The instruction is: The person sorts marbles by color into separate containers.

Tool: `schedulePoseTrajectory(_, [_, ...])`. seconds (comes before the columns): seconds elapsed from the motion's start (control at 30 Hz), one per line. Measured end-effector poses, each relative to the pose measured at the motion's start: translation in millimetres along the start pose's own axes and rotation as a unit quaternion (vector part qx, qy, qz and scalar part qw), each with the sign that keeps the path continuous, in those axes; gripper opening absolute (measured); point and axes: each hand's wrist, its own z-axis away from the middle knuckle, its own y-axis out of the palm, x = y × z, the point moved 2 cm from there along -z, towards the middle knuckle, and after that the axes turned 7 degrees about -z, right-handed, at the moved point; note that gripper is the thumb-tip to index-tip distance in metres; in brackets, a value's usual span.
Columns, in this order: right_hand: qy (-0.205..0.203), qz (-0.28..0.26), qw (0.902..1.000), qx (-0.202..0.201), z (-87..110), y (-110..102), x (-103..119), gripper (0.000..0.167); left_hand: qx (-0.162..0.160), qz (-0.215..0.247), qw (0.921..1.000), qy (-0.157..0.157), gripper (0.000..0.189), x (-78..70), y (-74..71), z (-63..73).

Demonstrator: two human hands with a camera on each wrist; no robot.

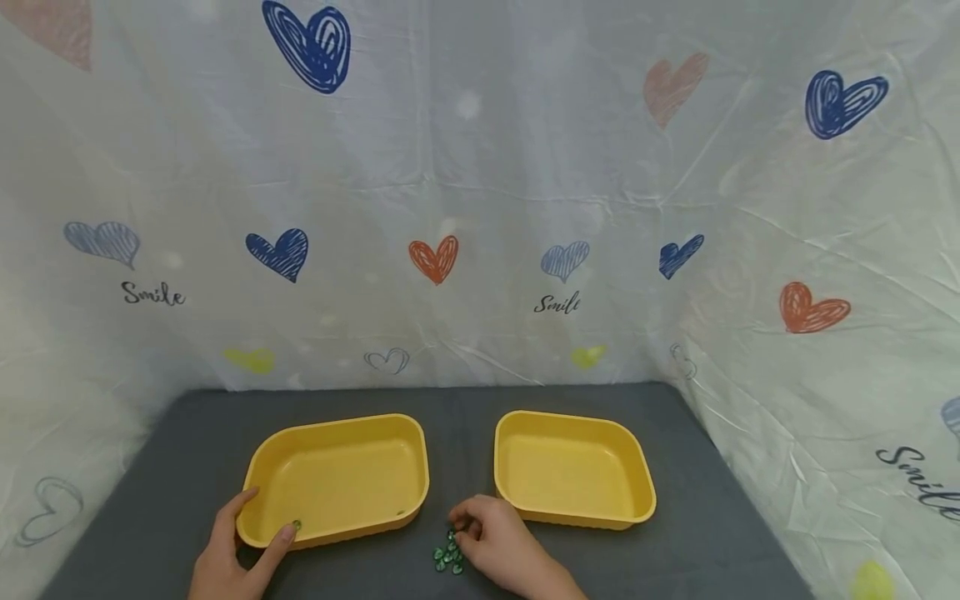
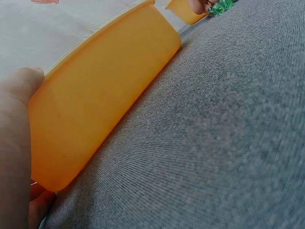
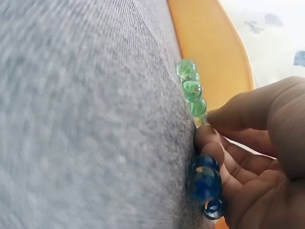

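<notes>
My left hand [image 1: 234, 552] holds the near left corner of the left yellow tray [image 1: 360, 421], thumb at the near rim and a finger at the left rim. Inside that tray a small green marble [image 1: 297, 525] shows beside the thumb, and another greenish one [image 1: 401, 512] lies toward the near right corner. Between the trays, green glass marbles [image 1: 447, 557] are clustered on the cloth. My right hand [image 1: 501, 540] pinches a marble, mostly hidden by thumb and fingertips, at this cluster. Blue marbles [image 3: 206, 183] sit beside its curled fingers in the right wrist view.
A second yellow tray [image 1: 573, 515] stands to the right, just beyond my right hand. Dark grey cloth [image 1: 457, 433] covers the table. Behind and along the sides hangs a white curtain [image 1: 480, 317] printed with hearts.
</notes>
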Motion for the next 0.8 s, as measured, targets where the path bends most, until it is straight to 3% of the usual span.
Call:
schedulePoseTrajectory(0.53, [-0.026, 0.062, 0.9977, 0.013, -0.8, 6.1, 2.5, 0.023, 0.011, 0.001, 0.9999, -0.007, 0.107, 1.3, -0.6, -2.0])
schedulePoseTrajectory(0.8, [-0.013, 0.051, 0.9985, 0.014, -0.6, 8.0, -1.5, 0.018, 0.011, 0.003, 0.9999, -0.010, 0.108, 0.6, -0.8, -1.2])
